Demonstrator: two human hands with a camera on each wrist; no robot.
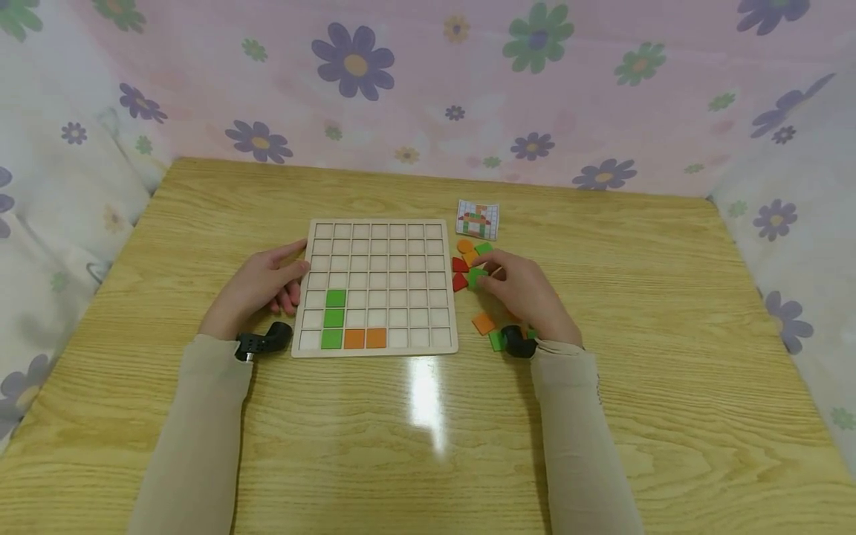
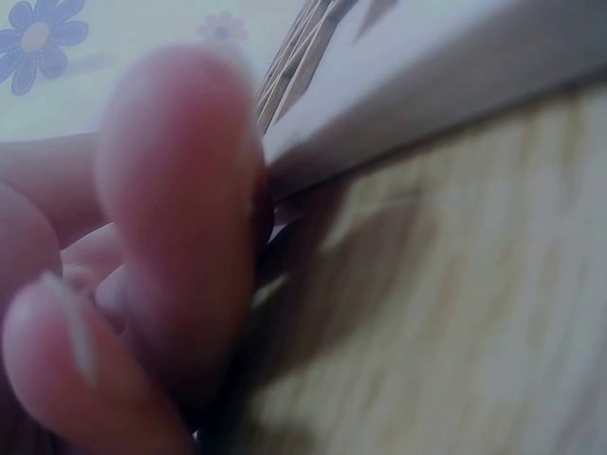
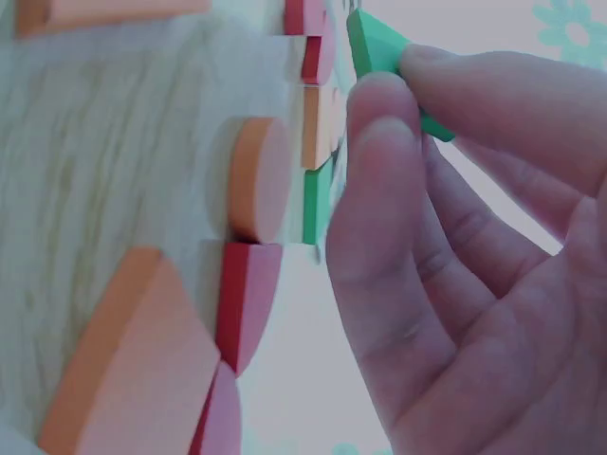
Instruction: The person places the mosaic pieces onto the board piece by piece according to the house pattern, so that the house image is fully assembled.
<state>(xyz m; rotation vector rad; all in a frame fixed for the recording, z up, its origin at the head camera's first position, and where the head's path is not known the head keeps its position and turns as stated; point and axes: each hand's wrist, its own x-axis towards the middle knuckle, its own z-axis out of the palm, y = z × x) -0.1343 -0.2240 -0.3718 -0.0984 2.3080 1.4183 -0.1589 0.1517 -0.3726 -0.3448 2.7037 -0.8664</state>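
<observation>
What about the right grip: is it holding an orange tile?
No, the right grip pinches a green tile in the right wrist view.

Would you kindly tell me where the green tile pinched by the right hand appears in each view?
Head: the green tile is right of the board, in the right hand.
Left wrist: not in it.
Right wrist: green tile near the top, right of centre.
Shared landmark: flowered cloth, in all three.
</observation>
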